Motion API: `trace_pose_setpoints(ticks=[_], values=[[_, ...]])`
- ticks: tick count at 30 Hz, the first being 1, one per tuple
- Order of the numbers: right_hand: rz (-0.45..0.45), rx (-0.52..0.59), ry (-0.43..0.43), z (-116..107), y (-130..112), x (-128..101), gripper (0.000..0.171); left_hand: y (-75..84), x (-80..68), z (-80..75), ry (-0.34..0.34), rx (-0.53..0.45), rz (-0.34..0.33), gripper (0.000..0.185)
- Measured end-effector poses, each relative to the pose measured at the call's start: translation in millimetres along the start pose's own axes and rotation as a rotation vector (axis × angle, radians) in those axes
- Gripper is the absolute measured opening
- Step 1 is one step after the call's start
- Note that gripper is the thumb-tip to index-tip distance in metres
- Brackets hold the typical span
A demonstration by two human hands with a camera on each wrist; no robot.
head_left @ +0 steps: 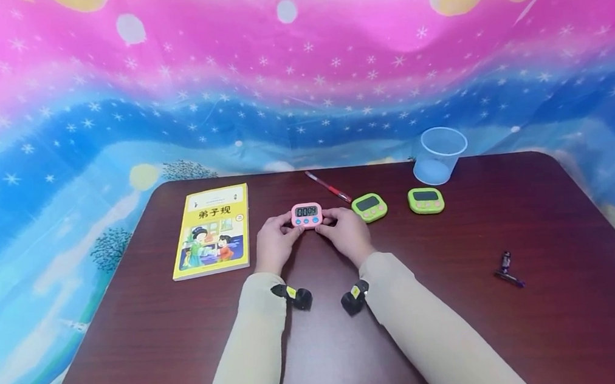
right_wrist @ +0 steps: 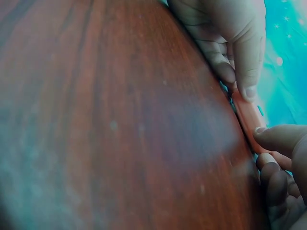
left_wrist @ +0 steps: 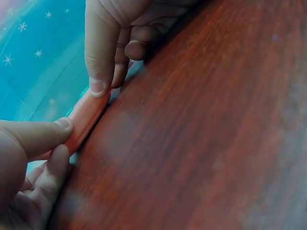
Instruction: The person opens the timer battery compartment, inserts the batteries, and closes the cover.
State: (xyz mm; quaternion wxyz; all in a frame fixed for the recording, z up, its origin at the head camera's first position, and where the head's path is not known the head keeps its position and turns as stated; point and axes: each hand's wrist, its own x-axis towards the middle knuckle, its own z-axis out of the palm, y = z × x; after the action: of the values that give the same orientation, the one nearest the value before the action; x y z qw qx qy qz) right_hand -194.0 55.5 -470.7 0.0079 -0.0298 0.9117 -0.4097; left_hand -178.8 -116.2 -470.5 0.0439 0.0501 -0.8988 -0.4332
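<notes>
Both your hands on the pink timer [head_left: 306, 214]
Your left hand [head_left: 272, 242] and right hand [head_left: 347, 232] pinch its ends on the bench [head_left: 517, 332]

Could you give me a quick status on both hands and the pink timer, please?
Left hand and right hand both grip the pink timer by its ends. Timer on the table, display facing up. Red pen and green timer close by, not touching.

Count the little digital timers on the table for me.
3. A pink timer stands at the table's middle, held between the left hand and right hand. Two green timers lie to its right: one beside the red pen, another before the plastic cup.
</notes>
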Motion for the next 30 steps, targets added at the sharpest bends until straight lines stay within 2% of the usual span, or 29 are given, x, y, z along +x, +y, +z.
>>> trace_pose_setpoints(ticks=[8, 12, 17, 23, 30], values=[[-0.035, 0.014, 0.0, -0.2, 3.9, -3.6, 0.041, -1.7, -1.1, 0.8, 0.01, -0.019, -0.015, 0.052], [-0.053, 0.071, 0.015, 0.2, 9.4, -6.3, 0.043, -3.7, -3.3, 2.6, 0.064, -0.135, -0.028, 0.053], [-0.087, 0.218, 0.031, -2.7, 14.9, -10.8, 0.039, -2.5, -8.4, 4.3, 0.165, -0.319, -0.003, 0.044], [-0.163, 0.343, 0.028, -6.7, 22.0, -20.5, 0.036, 6.2, -17.1, 8.2, 0.236, -0.434, 0.119, 0.035], [-0.222, 0.416, 0.121, -22.2, 26.6, -32.6, 0.037, 30.8, -22.7, 21.0, 0.207, -0.506, 0.276, 0.034]])
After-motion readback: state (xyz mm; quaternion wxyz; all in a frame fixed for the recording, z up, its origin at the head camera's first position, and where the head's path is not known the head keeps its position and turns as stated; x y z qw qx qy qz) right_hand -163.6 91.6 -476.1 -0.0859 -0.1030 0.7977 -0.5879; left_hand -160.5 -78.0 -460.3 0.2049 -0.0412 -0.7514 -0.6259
